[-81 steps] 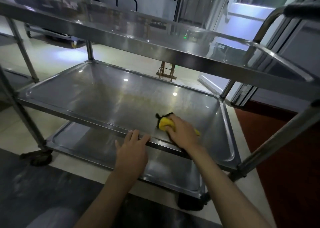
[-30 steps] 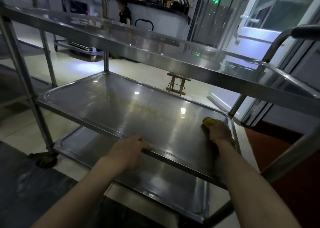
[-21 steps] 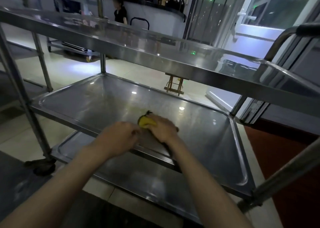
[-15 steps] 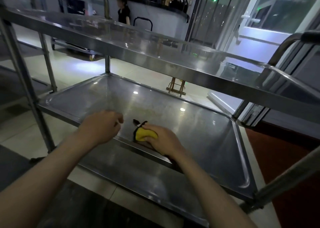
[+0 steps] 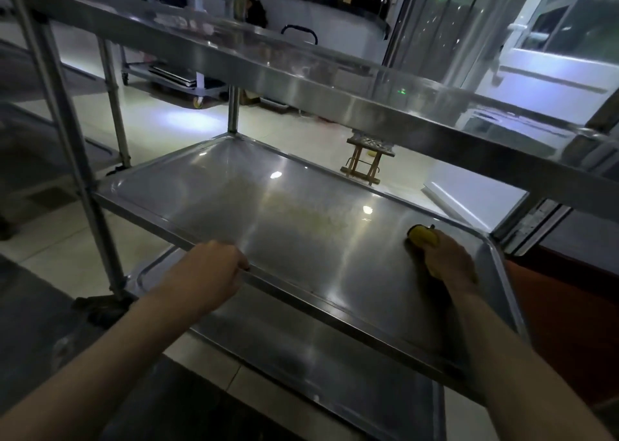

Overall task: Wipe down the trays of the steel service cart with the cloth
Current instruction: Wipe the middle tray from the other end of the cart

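Observation:
The steel service cart has three trays. My right hand (image 5: 447,261) presses a yellow cloth (image 5: 422,235) onto the middle tray (image 5: 234,186) near its far right corner; only the cloth's front end shows past my fingers. My left hand (image 5: 209,273) grips the middle tray's near rim, left of centre. A yellowish smear lies across the middle of that tray. The top tray (image 5: 301,82) crosses above, and the bottom tray (image 5: 335,373) shows below the near rim.
Steel uprights (image 5: 63,132) stand at the cart's left. A small wooden stool (image 5: 366,157) sits on the tiled floor beyond. Another cart (image 5: 177,82) and a counter are at the back. A glass door is at the right, red floor beside the cart.
My right hand has swept the cloth from the tray's near middle to its far right corner. My left hand has come down onto the near rim and closed on it.

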